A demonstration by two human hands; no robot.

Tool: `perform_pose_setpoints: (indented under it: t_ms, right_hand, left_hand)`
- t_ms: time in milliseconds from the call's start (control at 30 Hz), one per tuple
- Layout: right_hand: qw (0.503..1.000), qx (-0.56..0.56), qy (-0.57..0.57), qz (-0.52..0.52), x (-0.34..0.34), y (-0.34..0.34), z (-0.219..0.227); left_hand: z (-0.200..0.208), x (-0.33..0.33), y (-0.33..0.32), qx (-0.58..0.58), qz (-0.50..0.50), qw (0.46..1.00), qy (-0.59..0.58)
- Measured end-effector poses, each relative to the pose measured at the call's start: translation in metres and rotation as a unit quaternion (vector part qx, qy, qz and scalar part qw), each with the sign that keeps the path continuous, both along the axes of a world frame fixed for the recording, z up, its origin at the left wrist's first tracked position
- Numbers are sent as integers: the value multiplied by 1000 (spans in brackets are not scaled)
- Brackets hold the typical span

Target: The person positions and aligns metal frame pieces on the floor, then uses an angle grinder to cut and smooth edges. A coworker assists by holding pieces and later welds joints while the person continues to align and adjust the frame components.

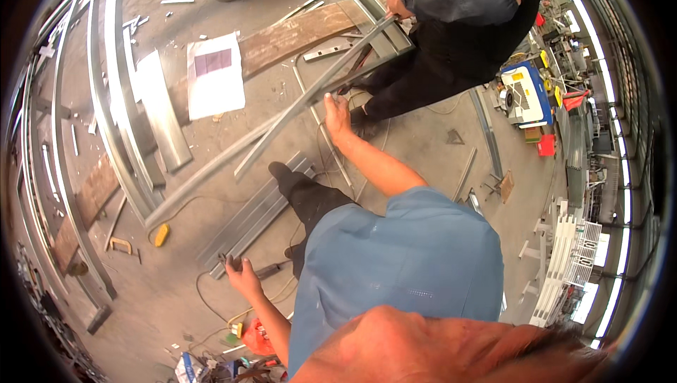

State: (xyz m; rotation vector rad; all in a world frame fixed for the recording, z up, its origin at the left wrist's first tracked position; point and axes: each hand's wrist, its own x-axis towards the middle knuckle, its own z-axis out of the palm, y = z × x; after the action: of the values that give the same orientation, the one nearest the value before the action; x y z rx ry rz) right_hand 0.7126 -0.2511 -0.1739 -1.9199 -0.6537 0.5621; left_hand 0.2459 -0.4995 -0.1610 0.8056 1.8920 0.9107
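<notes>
At the frame's centre, the right hand (338,116) was at the crossing grey metal bars (300,111); whether its grip was closed on them, I could not tell. In the lower left, the left hand (244,278) had curled fingers, its hold also unclear. Concrete floor (423,140) showed between the bars and the ribbed profiles (255,219); curved rails (113,37) bordered the left, a co-worker (451,65) the upper right.

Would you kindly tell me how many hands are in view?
3: right hand at the metal bar, left hand further down, and the co-worker's hand near the top; the co-worker's other hand may be hidden.
</notes>
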Motion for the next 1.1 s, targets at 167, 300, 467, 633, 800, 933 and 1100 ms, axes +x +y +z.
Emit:
perform_pose_setpoints:
  t_ms: [167,300,467,633,800,933,1100]
  right_hand:
    - [979,-138,103,-111,18,58,16]
    - [949,-55,229,-208,31,85,7]
    - [900,1,353,-255,60,98,-11]
    - [868,101,384,-298,90,107,-36]
    - [904,-30,235,-355,94,106,-47]
    - [921,-42,169,-348,69,113,-36]
    - [918,42,219,-327,58,117,-25]
  left_hand:
    - [139,100,137,83,-136,985,74]
    - [162,156,230,132,-331,918,174]
    - [150,208,302,65,-504,830,228]
    - [128,228,330,4,-600,774,203]
    - [110,240,338,8,-622,756,207]
    - [106,237,342,47,-628,741,234]
    - [94,237,345,119,-633,725,244]
